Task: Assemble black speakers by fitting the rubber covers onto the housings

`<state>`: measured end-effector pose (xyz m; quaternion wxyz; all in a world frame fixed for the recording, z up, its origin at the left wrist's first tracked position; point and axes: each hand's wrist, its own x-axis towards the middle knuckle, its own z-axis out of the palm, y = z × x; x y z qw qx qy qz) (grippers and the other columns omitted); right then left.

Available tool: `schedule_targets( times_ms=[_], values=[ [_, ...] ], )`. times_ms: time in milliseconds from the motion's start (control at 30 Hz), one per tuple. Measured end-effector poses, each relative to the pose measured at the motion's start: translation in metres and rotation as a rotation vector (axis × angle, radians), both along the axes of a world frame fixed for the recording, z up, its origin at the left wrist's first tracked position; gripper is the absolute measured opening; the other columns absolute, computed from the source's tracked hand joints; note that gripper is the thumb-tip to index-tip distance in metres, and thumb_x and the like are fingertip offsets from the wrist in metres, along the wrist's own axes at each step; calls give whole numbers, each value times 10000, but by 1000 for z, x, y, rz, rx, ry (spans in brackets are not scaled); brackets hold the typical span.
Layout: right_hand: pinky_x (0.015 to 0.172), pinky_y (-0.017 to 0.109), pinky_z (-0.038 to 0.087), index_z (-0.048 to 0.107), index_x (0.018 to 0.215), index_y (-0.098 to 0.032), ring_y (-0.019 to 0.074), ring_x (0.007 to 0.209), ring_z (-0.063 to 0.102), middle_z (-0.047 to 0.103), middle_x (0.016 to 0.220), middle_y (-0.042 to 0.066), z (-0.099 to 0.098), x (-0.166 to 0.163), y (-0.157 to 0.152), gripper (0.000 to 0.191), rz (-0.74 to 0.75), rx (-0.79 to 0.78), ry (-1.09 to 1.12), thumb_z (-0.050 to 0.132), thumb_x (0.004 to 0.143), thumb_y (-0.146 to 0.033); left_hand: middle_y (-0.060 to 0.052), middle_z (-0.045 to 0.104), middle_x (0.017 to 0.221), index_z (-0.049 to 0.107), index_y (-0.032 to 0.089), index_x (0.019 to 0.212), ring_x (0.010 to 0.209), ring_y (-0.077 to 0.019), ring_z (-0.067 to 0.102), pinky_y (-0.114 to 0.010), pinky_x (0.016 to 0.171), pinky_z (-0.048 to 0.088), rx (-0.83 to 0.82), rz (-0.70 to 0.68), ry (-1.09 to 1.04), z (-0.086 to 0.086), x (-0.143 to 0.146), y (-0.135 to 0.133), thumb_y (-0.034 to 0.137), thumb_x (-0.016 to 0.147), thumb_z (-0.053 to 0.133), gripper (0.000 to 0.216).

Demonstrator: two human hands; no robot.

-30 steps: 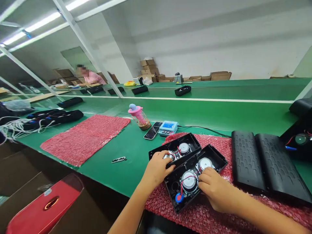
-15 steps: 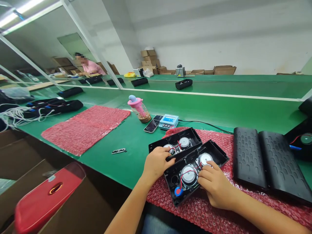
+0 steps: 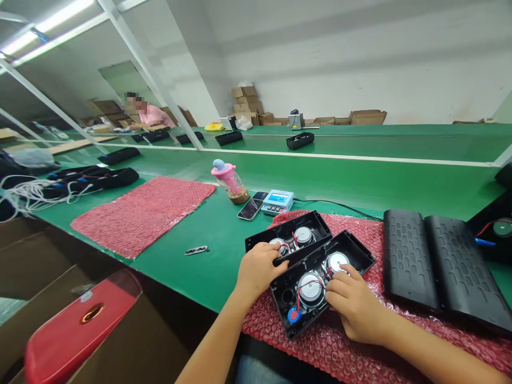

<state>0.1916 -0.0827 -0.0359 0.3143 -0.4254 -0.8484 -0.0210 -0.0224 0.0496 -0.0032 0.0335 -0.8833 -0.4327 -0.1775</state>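
A: Where are the two hands?

B: Both are on the open black speaker shells. The left hand [image 3: 258, 269] lies on the near end of the rear shell [image 3: 288, 237], its fingers curled together over the edge and one round driver. The right hand [image 3: 352, 304] rests on the front shell [image 3: 322, 282], with its fingers [image 3: 335, 281] bent and pressed together between the two silver drivers, where the red wire runs. I cannot tell if they pinch the wire.

A: And where do the shells lie?

B: Side by side, touching, on a red bubble-wrap sheet [image 3: 344, 352] at the near edge of the green surface [image 3: 224, 250]. A blue part [image 3: 294, 316] sits in the near corner of the front shell.

A: What is around them?

B: Two black ribbed covers [image 3: 440, 272] lie just to the right. Behind are a small blue tester [image 3: 277, 201], a phone [image 3: 250, 209] and a pink bottle [image 3: 230, 184]. A second red sheet [image 3: 144, 213] lies well apart to the left.
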Motion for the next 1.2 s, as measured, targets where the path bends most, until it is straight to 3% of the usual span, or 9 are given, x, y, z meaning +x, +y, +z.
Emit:
schedule_targets(
  times_ms=[1200],
  values=[
    [941,408,269,503,751,-167,179,769,450,552,781,36,-1,0,0,161,-14,-13,-32,512,612,-87,-37,686,997,690,195,691,897,-222,601,-347,781,494,-27,-3,5,2,-1,-1,297,709,665,106]
  ],
)
